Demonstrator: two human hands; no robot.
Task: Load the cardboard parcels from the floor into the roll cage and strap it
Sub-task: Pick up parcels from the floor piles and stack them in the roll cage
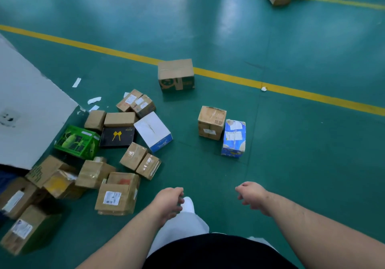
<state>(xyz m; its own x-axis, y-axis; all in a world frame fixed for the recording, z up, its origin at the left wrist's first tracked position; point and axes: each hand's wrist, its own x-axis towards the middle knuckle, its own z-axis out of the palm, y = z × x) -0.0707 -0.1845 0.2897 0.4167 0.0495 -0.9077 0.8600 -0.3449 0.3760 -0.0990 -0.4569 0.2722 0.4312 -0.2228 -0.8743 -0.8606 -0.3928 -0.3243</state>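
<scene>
Head: nearest parcel left of fingers

Parcels on a green floor, two empty hands above it.
The left hand and right hand hang loosely curled. A heap of parcels lies at left, with a green box, black box and white box in it. A brown box touches a blue box; a big box sits on the yellow line.

You have bright, even light from overhead, with pale glare on the glossy green floor far ahead. Edges bend and blur; parcel shadows stay soft.
</scene>
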